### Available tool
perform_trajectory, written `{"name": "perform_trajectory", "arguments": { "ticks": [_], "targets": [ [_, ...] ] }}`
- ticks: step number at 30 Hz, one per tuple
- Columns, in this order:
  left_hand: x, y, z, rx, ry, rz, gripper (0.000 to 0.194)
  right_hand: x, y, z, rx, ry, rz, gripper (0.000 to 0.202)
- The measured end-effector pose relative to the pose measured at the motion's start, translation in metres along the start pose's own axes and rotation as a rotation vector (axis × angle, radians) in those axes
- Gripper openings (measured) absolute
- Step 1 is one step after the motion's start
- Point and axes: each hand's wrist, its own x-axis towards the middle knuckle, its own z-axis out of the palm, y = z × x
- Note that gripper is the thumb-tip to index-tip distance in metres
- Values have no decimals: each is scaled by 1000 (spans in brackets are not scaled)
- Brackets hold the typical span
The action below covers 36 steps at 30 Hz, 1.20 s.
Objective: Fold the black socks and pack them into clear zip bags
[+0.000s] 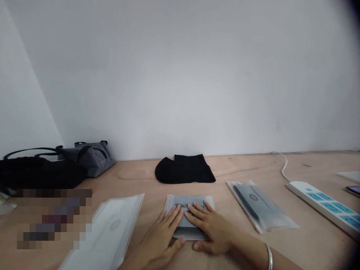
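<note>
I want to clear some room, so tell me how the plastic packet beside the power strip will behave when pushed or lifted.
The packet would probably flex when lifted, since its plastic looks thin and its near corner seems unfilled. It may slide readily, lying flat on a smooth-looking tabletop. Being so low, it's unlikely to tip or roll.
</note>
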Motion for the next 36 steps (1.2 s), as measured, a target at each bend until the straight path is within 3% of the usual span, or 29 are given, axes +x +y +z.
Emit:
{"name": "perform_trajectory", "arguments": {
  "ticks": [4, 7, 11, 13, 16, 18, 21, 24, 27, 30, 33, 36],
  "targets": [
    [5, -2, -3, -98, -49, -38, 54, 11, -7, 7, -127, 29, 52, 72],
    [3, -2, -4, -128, -12, -62, 52, 19, -15, 19, -274, 142, 91, 65],
    [-8, -13, -9, 1, 186, -113, 47, 18, -18, 30, -422, 297, 133, 72],
    [-15, -24, -13, 155, 301, -219, 47, 13, -13, 28, -468, 355, 209, 77],
    [-22, -42, -19, 349, 334, -489, 55, 3, 4, 13, -524, 466, 412, 77],
    [-26, -51, -21, 398, 261, -634, 59, -8, 21, 1, -573, 554, 584, 70],
    [-30, -58, -21, 365, 145, -731, 62, -27, 52, -11, -612, 620, 863, 56],
    [-32, -61, -19, 285, 50, -775, 60, -42, 76, -11, -441, 510, 1192, 50],
    [-32, -62, -19, 240, -4, -780, 58, -47, 84, -7, -252, 353, 1380, 45],
    [-34, -63, -20, 226, -18, -773, 58, -44, 77, -6, -352, 355, 1326, 48],
    [-34, -59, -21, 247, -16, -776, 57, -36, 67, -9, -544, 422, 1061, 39],
    [-24, -51, -23, 312, 10, -679, 57, -19, 62, -13, -499, 425, 756, 31]
  ]
}}
